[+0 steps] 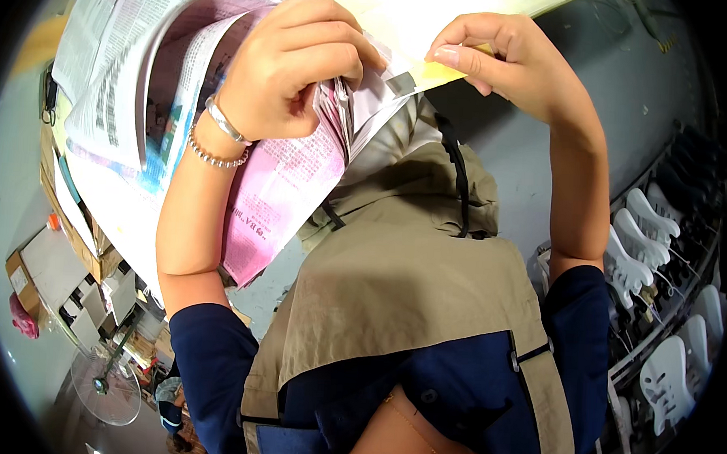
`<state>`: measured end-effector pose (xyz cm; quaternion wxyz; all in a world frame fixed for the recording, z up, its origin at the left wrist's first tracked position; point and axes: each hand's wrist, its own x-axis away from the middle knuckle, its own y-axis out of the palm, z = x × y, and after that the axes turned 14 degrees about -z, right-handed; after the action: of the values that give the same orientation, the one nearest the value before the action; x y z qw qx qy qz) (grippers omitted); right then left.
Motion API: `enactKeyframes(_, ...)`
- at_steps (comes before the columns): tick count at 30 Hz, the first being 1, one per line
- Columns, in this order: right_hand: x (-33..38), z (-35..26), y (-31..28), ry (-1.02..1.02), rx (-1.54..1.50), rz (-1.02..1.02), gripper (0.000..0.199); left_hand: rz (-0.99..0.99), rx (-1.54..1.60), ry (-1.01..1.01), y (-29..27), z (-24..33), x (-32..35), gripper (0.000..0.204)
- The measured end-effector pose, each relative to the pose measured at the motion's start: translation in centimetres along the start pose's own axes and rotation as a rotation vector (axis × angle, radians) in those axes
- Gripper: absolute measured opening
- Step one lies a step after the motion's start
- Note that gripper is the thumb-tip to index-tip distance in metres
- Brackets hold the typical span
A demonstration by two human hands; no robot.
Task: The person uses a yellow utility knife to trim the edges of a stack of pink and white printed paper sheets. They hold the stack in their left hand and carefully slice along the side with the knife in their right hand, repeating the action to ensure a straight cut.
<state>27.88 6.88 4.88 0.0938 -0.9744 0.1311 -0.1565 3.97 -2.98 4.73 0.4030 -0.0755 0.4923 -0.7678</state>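
Observation:
My left hand (301, 66) is closed on a bunched edge of folded newspaper (289, 171), printed in pink and white. The sheets fan out to its left and hang over the table edge. With thumb and fingers my right hand (501, 58) pinches a thin yellow strip (441, 74). The strip's left end meets the newspaper, beside a small dark grey patch (401, 84). Whether that patch belongs to the strip or to the paper, I cannot tell. The fingertips of my left hand are partly hidden behind the paper.
A brightly lit pale table (405, 22) lies under the newspaper. White moulded chair-back-like parts (667, 385) stand in rows on a rack at right. Lower left are a fan (105, 384), cardboard boxes and a person (171, 405). I wear a khaki apron (401, 302).

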Motion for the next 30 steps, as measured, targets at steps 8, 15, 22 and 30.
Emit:
enactKeyframes(8, 0.2, 0.4, -0.7, 0.027, 0.043, 0.022, 0.023, -0.060, 0.034, -0.019, 0.1, -0.7, 0.5, 0.032)
enactKeyframes(15, -0.1, 0.5, 0.6, 0.033, -0.064, 0.041, 0.024, -0.072, 0.038, -0.068, -0.1, 0.3, -0.5, 0.018)
enactKeyframes(22, 0.3, 0.6, 1.2, -0.012, -0.104, 0.085, 0.025, -0.055, 0.012, -0.037, -0.2, 0.3, -0.5, 0.016)
enactKeyframes(30, 0.6, 0.9, 1.7, -0.005, -0.061, 0.024, 0.019, -0.043, 0.054, 0.002, -0.4, 0.1, -0.4, 0.021)
